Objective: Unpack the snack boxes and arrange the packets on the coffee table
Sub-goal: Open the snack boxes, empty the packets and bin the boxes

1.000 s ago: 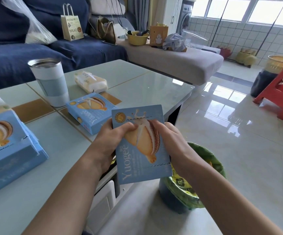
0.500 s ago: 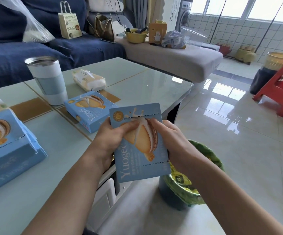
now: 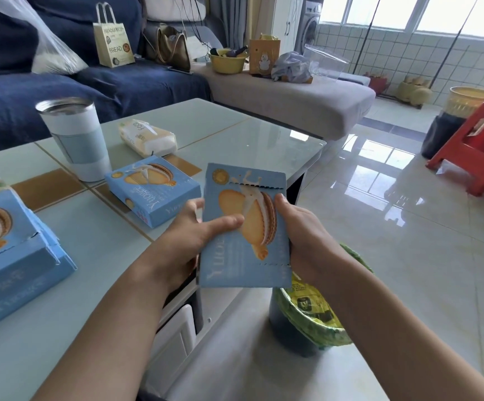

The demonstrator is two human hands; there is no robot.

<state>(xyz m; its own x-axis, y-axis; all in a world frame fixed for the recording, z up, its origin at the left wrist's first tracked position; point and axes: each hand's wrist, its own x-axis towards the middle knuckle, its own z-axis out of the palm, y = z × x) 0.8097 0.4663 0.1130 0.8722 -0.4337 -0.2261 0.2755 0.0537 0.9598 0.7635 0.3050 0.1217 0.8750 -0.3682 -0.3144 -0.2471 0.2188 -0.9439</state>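
Glossy floor tiles and a blue sofa (image 3: 96, 91) frame a pale worktop (image 3: 235, 140). Left hand (image 3: 190, 240) and right hand (image 3: 301, 233) grip a blue snack box (image 3: 243, 256) off its edge, above a bin (image 3: 313, 319) at 5 o'clock; a second box (image 3: 155, 192) lies at 10 o'clock.

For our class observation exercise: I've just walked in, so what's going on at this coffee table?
A person holds a blue snack box in both hands, off the edge of the coffee table and above a lined bin. The left hand lays its thumb across the front; the right hand grips the right edge. Its perforated strip looks mostly unopened. Another blue box lies flat on the table, and a torn-open one sits at the left.
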